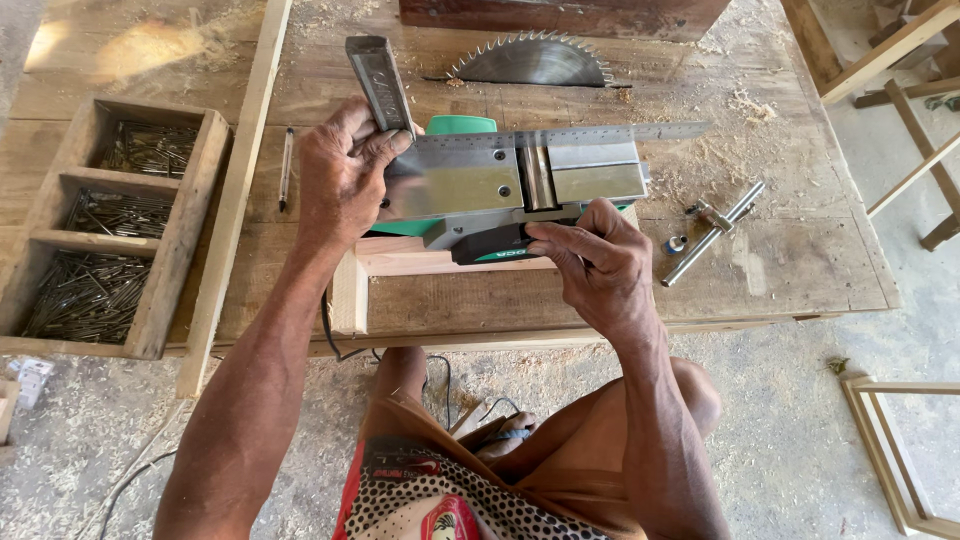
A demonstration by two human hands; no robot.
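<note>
workbench (780,250): wide plank top dusted with sawdust, fills upper frame, person seated at its near edge
nail tray (190,215): wooden box at left end of bench, three compartments, each holding dark nails
circular saw blade (530,62): toothed disc standing up out of the bench top, behind the planer, under a dark wood block (560,15)
planer (500,185): green and black electric planer lying upside down, metal sole up, middle of bench, resting on a pale wood frame (400,262); cutter slot sits near middle of sole
steel ruler (600,132): long thin rule laid on edge along far side of the sole, running rightward past the planer's end
left hand (345,180): fingers curled over the left end of the planer, thumb on top, pressing the ruler's end and a grey metal bar (380,85) that sticks up and away from the hand; closed grip
right hand (595,265): at the near side of the planer, fingertips pinched against the black body just below the cutter slot; what it pinches is too small to tell
socket wrench (712,232): silver T-shaped tool lying on bench right of planer, apart from both hands
small socket (676,244): tiny round piece just left of the wrench
pencil (286,165): thin stick lying on bench between nail tray and left hand
cord (335,340): black cable dropping off bench edge under left forearm
</note>
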